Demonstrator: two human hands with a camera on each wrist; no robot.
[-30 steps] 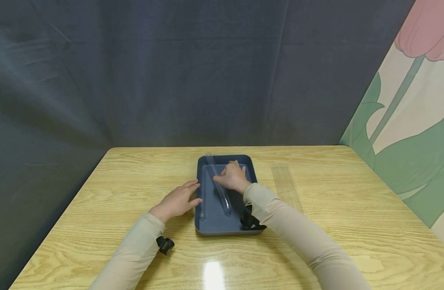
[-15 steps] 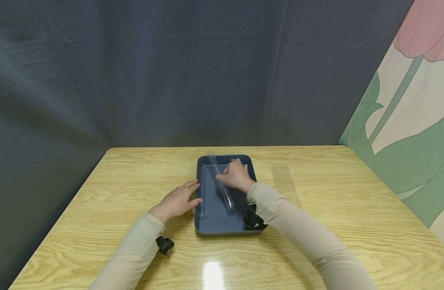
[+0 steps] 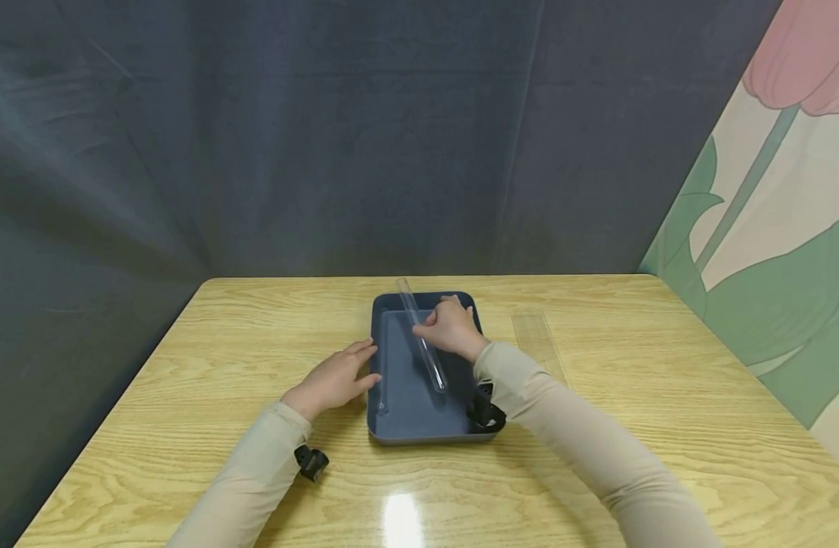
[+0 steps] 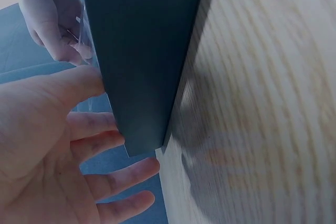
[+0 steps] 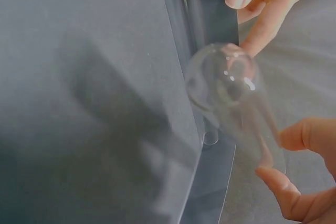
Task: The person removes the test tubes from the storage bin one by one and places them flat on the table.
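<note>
My right hand (image 3: 450, 327) pinches a clear test tube (image 3: 432, 367) between thumb and fingers, above a dark blue-grey tray (image 3: 409, 426). The held tube slants, its rounded end toward me and its other end past the tray's far rim. In the right wrist view that rounded end (image 5: 223, 77) looms close to the camera. A second clear tube (image 3: 383, 408) lies along the tray's left side. My left hand (image 3: 333, 383) is at the tray's left wall, fingers extended; in the left wrist view the thumb and some fingers (image 4: 94, 124) meet the wall (image 4: 142, 51).
A flat-looking clear plastic piece (image 3: 539, 339) lies on the wooden table (image 3: 255, 320) right of the tray, partly behind the right forearm. A dark curtain (image 3: 365, 152) hangs behind the table. A wall with a painted tulip (image 3: 796, 61) stands at the right.
My right hand has shifted slightly right and away from me with the test tube, whose rounded end now appears farther from the tray's near edge. The left hand and tray have stayed put.
</note>
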